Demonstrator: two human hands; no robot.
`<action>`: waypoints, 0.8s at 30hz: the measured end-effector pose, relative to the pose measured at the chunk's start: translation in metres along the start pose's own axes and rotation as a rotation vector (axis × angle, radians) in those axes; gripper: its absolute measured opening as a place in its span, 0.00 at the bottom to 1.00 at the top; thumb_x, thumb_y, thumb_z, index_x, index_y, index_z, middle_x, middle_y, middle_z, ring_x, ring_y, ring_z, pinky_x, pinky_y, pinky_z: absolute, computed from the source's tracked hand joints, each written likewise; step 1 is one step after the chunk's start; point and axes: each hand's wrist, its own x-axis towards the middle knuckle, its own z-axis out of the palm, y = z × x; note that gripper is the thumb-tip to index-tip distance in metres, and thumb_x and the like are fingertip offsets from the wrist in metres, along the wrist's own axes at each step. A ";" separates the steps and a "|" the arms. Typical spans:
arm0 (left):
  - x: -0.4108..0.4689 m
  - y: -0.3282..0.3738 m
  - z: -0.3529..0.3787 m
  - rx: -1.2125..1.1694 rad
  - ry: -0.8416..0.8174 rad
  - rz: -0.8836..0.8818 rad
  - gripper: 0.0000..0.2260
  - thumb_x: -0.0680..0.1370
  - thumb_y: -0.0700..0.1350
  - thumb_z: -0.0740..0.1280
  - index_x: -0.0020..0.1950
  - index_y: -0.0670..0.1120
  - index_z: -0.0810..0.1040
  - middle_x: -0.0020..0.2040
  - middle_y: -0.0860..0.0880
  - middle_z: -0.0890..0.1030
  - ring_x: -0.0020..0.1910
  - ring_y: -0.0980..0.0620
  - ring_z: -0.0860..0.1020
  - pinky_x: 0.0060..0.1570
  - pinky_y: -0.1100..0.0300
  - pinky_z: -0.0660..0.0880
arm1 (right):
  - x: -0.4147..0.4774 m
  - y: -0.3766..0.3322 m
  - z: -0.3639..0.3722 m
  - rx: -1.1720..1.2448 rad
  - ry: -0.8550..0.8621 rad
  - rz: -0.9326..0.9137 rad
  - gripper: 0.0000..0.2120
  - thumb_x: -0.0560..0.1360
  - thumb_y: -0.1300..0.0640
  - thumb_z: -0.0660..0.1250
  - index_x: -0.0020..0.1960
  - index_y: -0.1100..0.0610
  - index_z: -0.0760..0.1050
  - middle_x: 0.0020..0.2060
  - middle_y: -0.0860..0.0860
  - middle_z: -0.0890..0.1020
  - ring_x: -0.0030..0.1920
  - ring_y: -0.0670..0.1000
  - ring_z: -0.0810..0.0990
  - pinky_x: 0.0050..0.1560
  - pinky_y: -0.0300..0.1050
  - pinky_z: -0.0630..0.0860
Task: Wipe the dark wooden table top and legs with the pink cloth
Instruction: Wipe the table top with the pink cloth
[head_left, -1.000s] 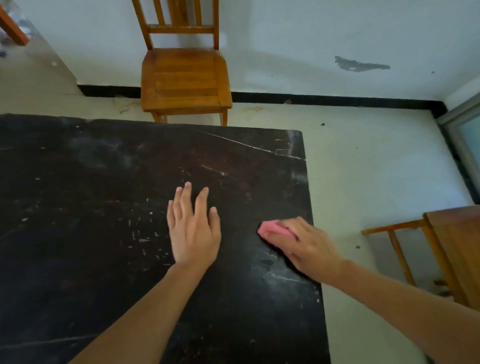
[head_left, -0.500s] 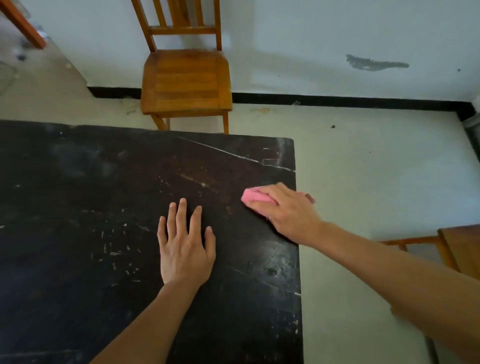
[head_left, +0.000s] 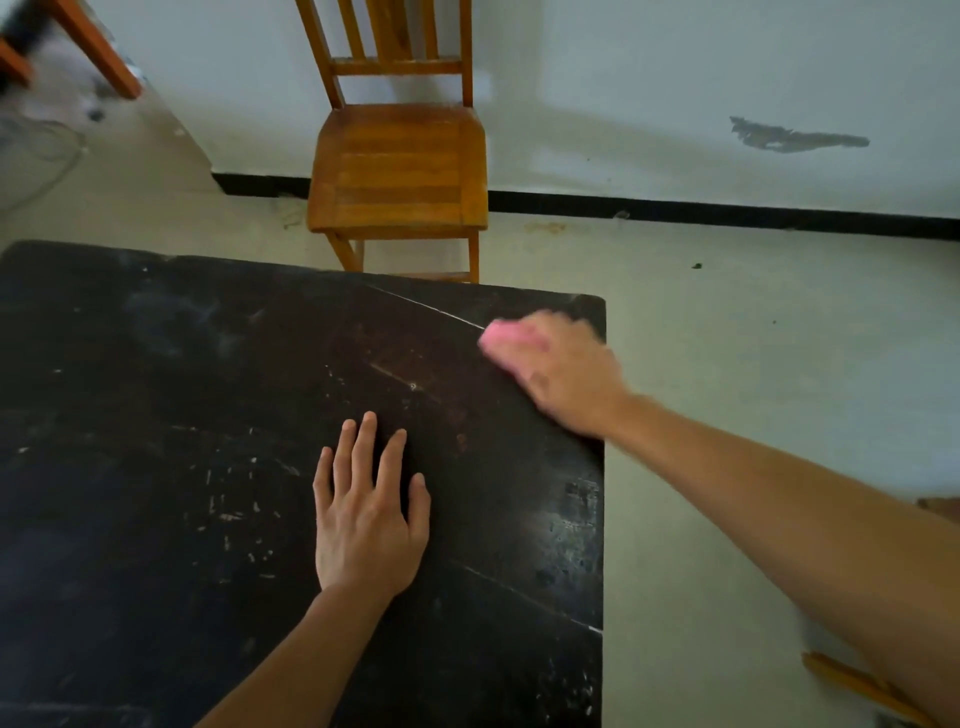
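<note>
The dark wooden table top (head_left: 182, 415) fills the lower left of the head view, scratched and flecked with pale marks. My right hand (head_left: 566, 374) presses the pink cloth (head_left: 501, 340) flat on the table near its far right corner; both are motion-blurred. The cloth shows only at the fingertips, the rest lies under my palm. Spread flat on the table's middle, my left hand (head_left: 366, 514) holds nothing. The table legs are hidden.
A wooden chair (head_left: 397, 171) stands just beyond the table's far edge, against the white wall. Pale floor runs along the table's right side. Part of another wooden piece (head_left: 857, 686) shows at the lower right, and an orange wooden leg (head_left: 98, 52) at the top left.
My right hand has slid the pink cloth away from me along the right edge, from level with my left hand to the far right corner. My left hand stayed flat in place.
</note>
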 end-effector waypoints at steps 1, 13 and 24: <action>0.000 0.000 0.000 -0.005 0.005 0.003 0.25 0.78 0.56 0.49 0.70 0.47 0.68 0.75 0.43 0.61 0.76 0.45 0.55 0.73 0.45 0.53 | 0.010 0.026 -0.003 -0.001 0.070 0.157 0.10 0.82 0.52 0.55 0.51 0.47 0.76 0.46 0.49 0.78 0.46 0.46 0.76 0.48 0.51 0.78; 0.000 -0.001 0.000 0.005 -0.011 -0.004 0.25 0.78 0.56 0.49 0.71 0.47 0.68 0.76 0.43 0.61 0.76 0.44 0.55 0.73 0.44 0.54 | 0.021 -0.030 -0.002 0.019 -0.027 0.233 0.21 0.80 0.51 0.62 0.73 0.47 0.67 0.64 0.52 0.73 0.64 0.54 0.71 0.64 0.52 0.68; 0.001 -0.004 0.004 0.005 -0.028 0.031 0.23 0.79 0.54 0.52 0.71 0.46 0.68 0.75 0.41 0.61 0.75 0.41 0.57 0.72 0.42 0.54 | -0.077 0.052 -0.056 0.184 -0.114 0.960 0.10 0.81 0.54 0.64 0.59 0.53 0.80 0.56 0.52 0.82 0.47 0.51 0.77 0.50 0.43 0.70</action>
